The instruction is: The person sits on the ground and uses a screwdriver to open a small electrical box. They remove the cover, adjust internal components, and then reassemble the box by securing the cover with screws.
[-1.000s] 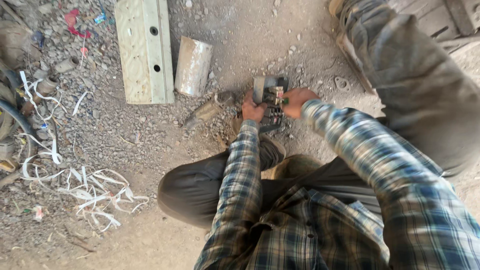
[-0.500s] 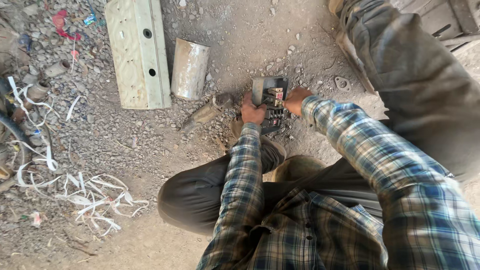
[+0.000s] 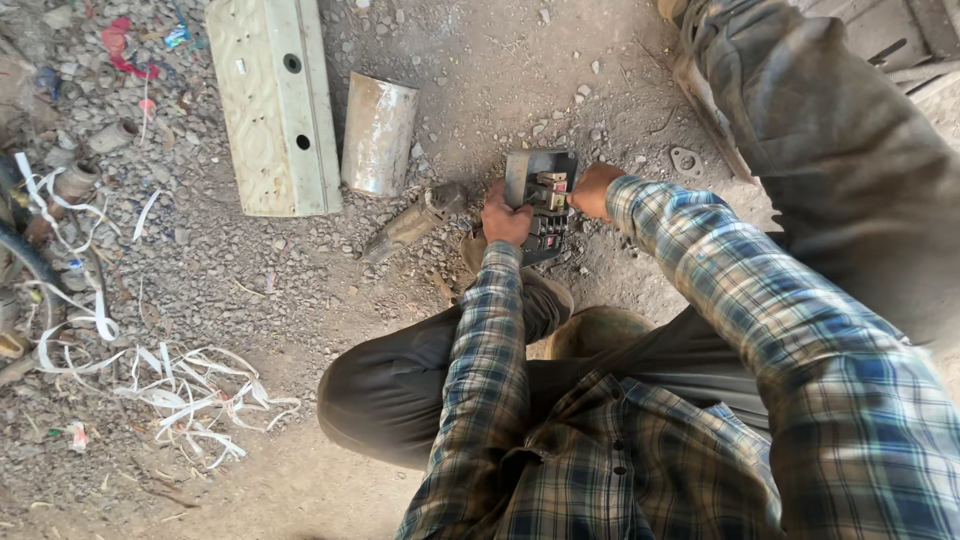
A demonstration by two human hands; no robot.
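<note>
Item record, head view, ordered by size, places given from the two hands.

Ground point(image 3: 560, 60): dusty earth with gravel, under everything listed.

Other person's trouser leg point(image 3: 830, 140): grey, dusty, just beyond and to the right of the right hand.

Metal channel point(image 3: 272, 100): pale, long, with round holes, lay flat well to the left of the left hand.

Metal cylinder point(image 3: 378, 135): dull, dented, lay on its side beside the channel, left of the left hand.

White strips point(image 3: 190, 395): tangled, scattered far to the left and nearer the person.

Switch box point(image 3: 540, 205): dark, open, with small red and brass parts inside, stood on the ground between both hands, just ahead of the person's knees.

Rusty tube point(image 3: 410, 225): short, lay just left of the left hand, apart from it.

Left hand point(image 3: 506, 215): grip closed on the left edge of the switch box.

Right hand point(image 3: 595, 190): fingers touched the box's right side; whether that grip was closed could not be told.
</note>
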